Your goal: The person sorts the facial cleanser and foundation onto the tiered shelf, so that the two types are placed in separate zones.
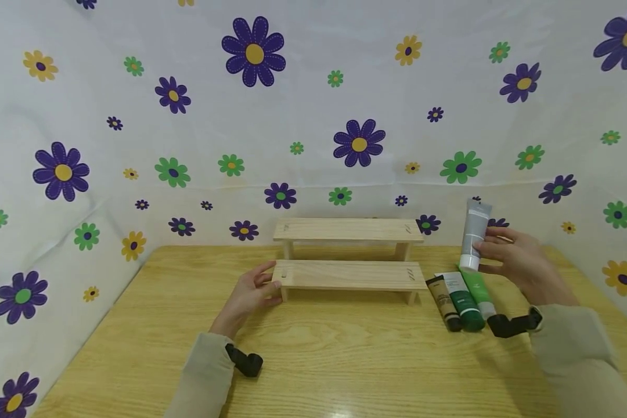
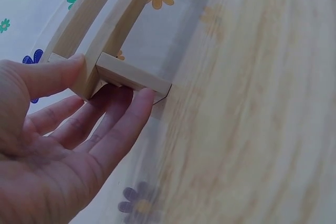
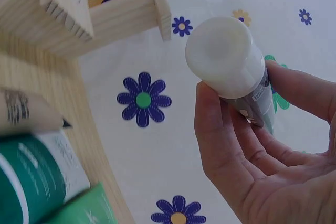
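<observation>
A two-step wooden stand [image 1: 345, 275] sits on the table in the head view. My left hand [image 1: 247, 297] grips the left end of its lower step; the left wrist view shows the thumb on the board's edge [image 2: 90, 72] and the fingers curled beneath, beside the leg. To the right, my right hand [image 1: 525, 264] holds a grey squeeze tube [image 1: 475, 232] in the air, its white cap [image 3: 223, 51] pointing down. Below it lie a tan tube with a dark cap [image 1: 443, 302], a white and dark green tube [image 1: 464, 303] and a light green tube [image 1: 478, 290], side by side.
The stand's upper step [image 1: 345, 230] is at the back, near a white cloth with flower prints [image 1: 303, 104] that surrounds the wood-grain table [image 1: 313, 360]. Black wrist mounts [image 1: 247, 361] stick out from both sleeves.
</observation>
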`<state>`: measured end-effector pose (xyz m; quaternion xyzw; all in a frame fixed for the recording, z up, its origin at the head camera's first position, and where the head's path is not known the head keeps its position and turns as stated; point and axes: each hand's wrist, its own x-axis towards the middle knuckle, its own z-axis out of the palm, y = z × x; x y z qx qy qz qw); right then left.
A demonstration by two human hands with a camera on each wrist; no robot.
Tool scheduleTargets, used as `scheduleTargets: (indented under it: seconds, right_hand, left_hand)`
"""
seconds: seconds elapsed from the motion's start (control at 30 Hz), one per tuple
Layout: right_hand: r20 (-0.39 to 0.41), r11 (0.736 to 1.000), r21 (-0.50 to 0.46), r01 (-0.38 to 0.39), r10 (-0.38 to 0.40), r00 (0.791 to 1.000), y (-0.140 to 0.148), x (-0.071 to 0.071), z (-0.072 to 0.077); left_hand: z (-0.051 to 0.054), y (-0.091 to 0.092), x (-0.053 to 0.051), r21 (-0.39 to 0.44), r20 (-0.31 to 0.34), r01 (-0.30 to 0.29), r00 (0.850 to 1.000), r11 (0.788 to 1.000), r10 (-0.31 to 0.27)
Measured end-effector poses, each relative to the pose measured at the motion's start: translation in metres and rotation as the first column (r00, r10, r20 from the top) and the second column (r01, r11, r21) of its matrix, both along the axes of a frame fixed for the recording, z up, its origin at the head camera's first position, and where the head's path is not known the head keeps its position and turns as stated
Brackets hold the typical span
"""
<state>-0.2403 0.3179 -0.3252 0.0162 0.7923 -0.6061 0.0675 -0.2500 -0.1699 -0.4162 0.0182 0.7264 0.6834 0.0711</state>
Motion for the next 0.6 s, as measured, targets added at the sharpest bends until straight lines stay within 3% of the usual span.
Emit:
scheduleTargets:
  seconds: [0.2, 0.6]
  right_hand:
    - [-0.014, 0.99, -0.14, 0.034, -0.036, 0.999, -0.015, -0.008, 0.001]
    - [-0.04, 0.985, -0.163, 0.062, -0.07, 0.997, -0.045, -0.015, 0.006]
  left_hand:
    - [-0.002, -0.001, 0.001, 0.002, 0.01, 0.005, 1.0, 1.0, -0.005]
    - [-0.001, -0.001, 0.002, -0.01, -0.006, 0.018, 1.0, 1.0, -0.018]
